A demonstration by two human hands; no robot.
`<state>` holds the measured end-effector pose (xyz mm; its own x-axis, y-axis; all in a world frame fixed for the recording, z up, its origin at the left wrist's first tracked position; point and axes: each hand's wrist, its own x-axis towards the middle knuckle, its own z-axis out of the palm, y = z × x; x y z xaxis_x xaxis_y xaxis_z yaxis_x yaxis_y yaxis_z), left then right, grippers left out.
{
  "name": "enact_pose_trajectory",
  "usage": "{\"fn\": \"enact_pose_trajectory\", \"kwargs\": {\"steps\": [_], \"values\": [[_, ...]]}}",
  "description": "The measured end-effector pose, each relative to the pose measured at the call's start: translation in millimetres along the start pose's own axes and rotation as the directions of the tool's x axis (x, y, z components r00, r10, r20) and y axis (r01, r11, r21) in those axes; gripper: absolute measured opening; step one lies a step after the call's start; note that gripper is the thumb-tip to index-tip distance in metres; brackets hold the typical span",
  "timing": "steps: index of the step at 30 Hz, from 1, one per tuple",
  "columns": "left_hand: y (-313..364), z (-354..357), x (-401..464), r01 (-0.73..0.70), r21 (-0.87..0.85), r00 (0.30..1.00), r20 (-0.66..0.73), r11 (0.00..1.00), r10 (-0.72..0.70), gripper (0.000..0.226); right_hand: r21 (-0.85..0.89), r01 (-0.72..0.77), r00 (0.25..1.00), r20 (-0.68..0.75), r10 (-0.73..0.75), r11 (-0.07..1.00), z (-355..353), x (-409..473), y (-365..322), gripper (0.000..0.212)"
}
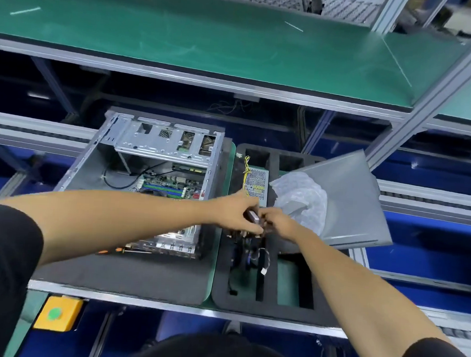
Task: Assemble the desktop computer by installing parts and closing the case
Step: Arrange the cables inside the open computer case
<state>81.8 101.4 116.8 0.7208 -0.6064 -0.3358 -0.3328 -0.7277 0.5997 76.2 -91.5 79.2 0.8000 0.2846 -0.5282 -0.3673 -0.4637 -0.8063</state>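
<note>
Head cam looked down on a build that was nowhere near finished, far as I could judge. Both hands met over the black foam parts tray (262, 307). The left hand (235, 211) had its grip curled round a small silvery part (254, 216), and the right hand (278, 223) pinched at the same piece from the other side. What the part was, I honestly couldn't tell, too blurry.

Just left of the grip sat the computer case (91, 166), lying open on the surface (129, 279), with the motherboard (170, 186) already inside and the drive cage (159, 143) up at the far end. So the board seemed done. Beyond the grip, in the tray, the power supply (256, 183) with its yellow wires was not in the case yet. Below the grip, nearer me, a tangle of cables and dark parts (251, 256) sat in another tray pocket, also waiting.

Right of the grip lay some crumpled plastic wrap (302, 199), and past that the grey side panel (348, 201) leaned off the tray's edge, so closing up was a long way off. A screwdriver with an orange handle (111, 250) lay by the case's near edge, below and left of the grip.

My guess was most of the installing was left: PSU, cables, whatever was in hand, then the panel.
</note>
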Motion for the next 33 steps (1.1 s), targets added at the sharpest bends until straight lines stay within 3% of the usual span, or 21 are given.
{"fn": "enact_pose_trajectory", "kwargs": {"steps": [4, 6, 9, 12, 15, 19, 24, 28, 30, 33], "values": [[-27.0, -52.4, -29.1, 0.012, -0.233, 0.997, -0.068, 0.972, -0.028, 0.052, 0.33, -0.175, 0.984, 0.076, 0.159, 0.927, 15.5, 2.2, -33.6, 0.054], [-48.3, -68.5, -46.6, 0.067, -0.439, 0.992, -0.066, 0.896, -0.106, 0.054, 0.309, -0.247, 0.954, 0.244, 0.175, 0.919, 22.4, 2.7, -49.2, 0.049], [-80.9, -87.8, -75.4, 0.104, -0.608, 0.983, -0.058, 0.787, -0.175, 0.05, 0.143, -0.234, 0.882, 0.448, 0.148, 0.962, 29.4, 9.3, -73.3, 0.049], [-108.8, -106.5, -108.2, 0.094, -0.693, 0.988, -0.024, 0.715, -0.154, 0.043, 0.117, -0.194, 0.882, 0.455, 0.121, 0.974, 45.2, 22.0, -101.1, 0.046], [-135.1, -116.2, -136.3, 0.1, -0.723, 0.989, -0.002, 0.683, -0.147, 0.049, 0.163, -0.147, 0.908, 0.413, 0.068, 0.976, 72.0, 34.8, -124.1, 0.024], [-167.7, -114.2, -158.2, 0.171, -0.64, 0.97, -0.024, 0.75, -0.241, 0.068, 0.169, -0.051, 0.934, 0.357, -0.013, 0.984, 117.5, 48.5, -142.0, 0.019], [-209.4, -113.7, -170.4, 0.127, -0.442, 0.97, -0.131, 0.888, -0.204, 0.053, -0.025, 0.091, 0.99, 0.114, -0.087, 0.996, 164.8, 65.3, -150.5, 0.014], [-226.1, -130.0, -182.7, 0.068, -0.28, 0.993, -0.075, 0.958, -0.092, 0.043, -0.195, 0.202, 0.979, 0.006, -0.204, 0.96, 178.0, 80.6, -152.3, 0.022], [-226.7, -142.2, -188.6, 0.033, -0.106, 0.998, -0.048, 0.994, -0.038, 0.043, -0.395, 0.291, 0.951, 0.02, -0.308, 0.872, 181.7, 89.2, -150.7, 0.022], [-227.1, -154.8, -191.9, -0.003, 0.026, 1.0, 0.013, 1.0, 0.003, 0.042, -0.688, 0.391, 0.891, 0.116, -0.439, 0.612, 184.7, 99.3, -148.2, 0.017]]}}
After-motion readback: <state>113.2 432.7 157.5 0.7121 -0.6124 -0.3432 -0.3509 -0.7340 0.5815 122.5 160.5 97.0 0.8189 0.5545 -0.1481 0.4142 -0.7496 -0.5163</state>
